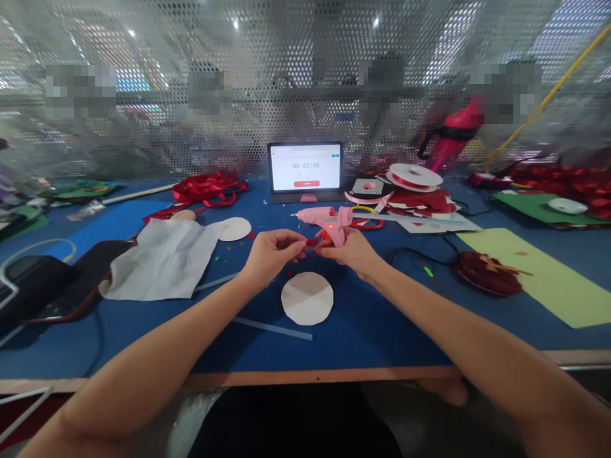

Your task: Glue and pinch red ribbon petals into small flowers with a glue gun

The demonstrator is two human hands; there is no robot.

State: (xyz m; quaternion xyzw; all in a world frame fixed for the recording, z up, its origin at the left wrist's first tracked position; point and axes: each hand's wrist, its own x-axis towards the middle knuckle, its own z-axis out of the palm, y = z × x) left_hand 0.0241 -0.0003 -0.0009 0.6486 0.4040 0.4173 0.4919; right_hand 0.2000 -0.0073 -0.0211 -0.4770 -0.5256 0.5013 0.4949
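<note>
Head view: fingers point(292, 239) half-hide red scrap point(312, 242).

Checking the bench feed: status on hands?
Left hand, right hand meeting at small red piece, grip unclear. Pink hot glue gun just beyond right hand. White card disc below, untouched.

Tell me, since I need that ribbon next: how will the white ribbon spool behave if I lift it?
The white ribbon spool probably feels light for its size, since only a thin band of red ribbon shows on it. It seems to lie flat on a heap of red cut pieces, so it may slide if nudged. Stood on edge, it would likely roll.
</note>
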